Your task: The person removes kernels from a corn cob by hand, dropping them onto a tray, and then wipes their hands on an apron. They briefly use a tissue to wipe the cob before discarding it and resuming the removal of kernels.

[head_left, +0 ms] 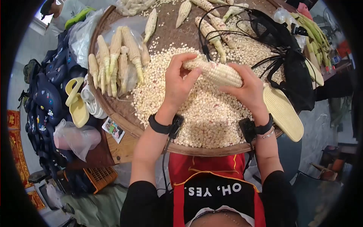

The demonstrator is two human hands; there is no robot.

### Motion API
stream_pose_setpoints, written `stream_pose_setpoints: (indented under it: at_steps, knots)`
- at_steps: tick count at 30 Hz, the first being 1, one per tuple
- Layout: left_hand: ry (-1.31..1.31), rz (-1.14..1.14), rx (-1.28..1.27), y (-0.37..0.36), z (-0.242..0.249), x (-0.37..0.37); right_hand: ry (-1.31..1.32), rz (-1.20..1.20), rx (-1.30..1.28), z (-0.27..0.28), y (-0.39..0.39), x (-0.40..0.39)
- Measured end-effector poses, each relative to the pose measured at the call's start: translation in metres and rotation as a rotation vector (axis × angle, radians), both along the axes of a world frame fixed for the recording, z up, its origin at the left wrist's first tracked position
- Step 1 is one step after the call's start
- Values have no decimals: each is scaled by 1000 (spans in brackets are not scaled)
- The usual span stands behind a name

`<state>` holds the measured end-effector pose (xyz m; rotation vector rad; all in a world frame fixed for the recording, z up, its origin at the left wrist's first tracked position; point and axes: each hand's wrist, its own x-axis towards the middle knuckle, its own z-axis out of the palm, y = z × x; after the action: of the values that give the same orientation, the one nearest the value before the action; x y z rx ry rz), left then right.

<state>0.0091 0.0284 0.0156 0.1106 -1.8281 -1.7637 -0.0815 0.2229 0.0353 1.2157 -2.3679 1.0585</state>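
Both my hands hold a corn cob [221,74] above the heap of loose kernels [211,113]. Its right part is covered in pale kernels; the left end looks partly stripped. My left hand [178,80] grips the left end, thumb on the near side and fingers curled behind. My right hand [247,85] is wrapped round the right end. Left of the heap lie several stripped cobs [115,56] on a plastic bag. Beyond my hands, several cobs with kernels on them [183,14] rest on the round wooden tray [109,108].
A black bag with cords [298,75] lies over the tray's right side, beside a yellow slipper sole [283,111]. Yellow slippers [77,102] and dark clogs [49,102] are at the left. Green husks [312,34] lie at the far right. Another person [62,15] is at the upper left.
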Motion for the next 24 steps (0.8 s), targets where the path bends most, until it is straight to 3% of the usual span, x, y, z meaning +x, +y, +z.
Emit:
stream_pose_setpoints:
  at_steps: [4, 14, 22, 24]
  knots:
    - [83, -61, -80, -1, -3, -4, 24, 2, 3, 0, 0, -4]
    - [3, -34, -355, 3, 7, 2, 98, -2, 48, 0, -1, -1]
    - [-44, 3, -272, 4, 2, -1, 43, 8, 59, 1, -2, 5]
    - [-46, 2, -272, 4, 1, -2, -118, -16, 130, 8, -1, 9]
